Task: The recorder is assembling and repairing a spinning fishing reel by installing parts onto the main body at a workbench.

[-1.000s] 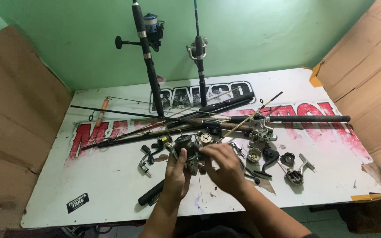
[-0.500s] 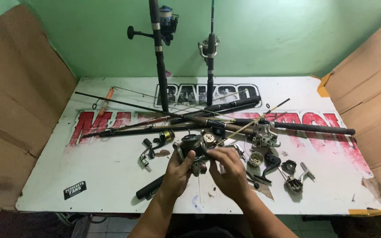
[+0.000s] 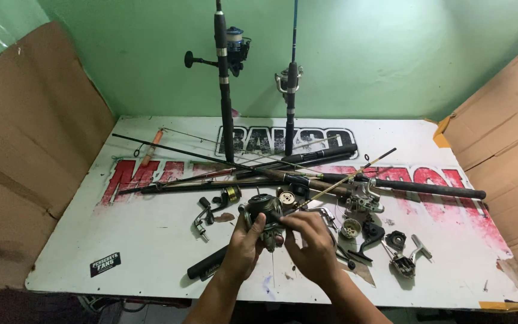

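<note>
While the left hand [image 3: 244, 246] is wrapping its fingers around a dark fishing reel [image 3: 265, 213] near the table's [image 3: 151, 240] front edge, the right hand [image 3: 314, 246] is pinching the reel's side. Small reel parts [image 3: 385, 237] are lying just beside them.

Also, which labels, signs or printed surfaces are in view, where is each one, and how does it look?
Printed banner: covers the table top, white, with large red and black block lettering.
Sticker: near the banner's front left corner, small black rectangle, white print.
Cardboard sheets: at left and right, plain brown.
</note>
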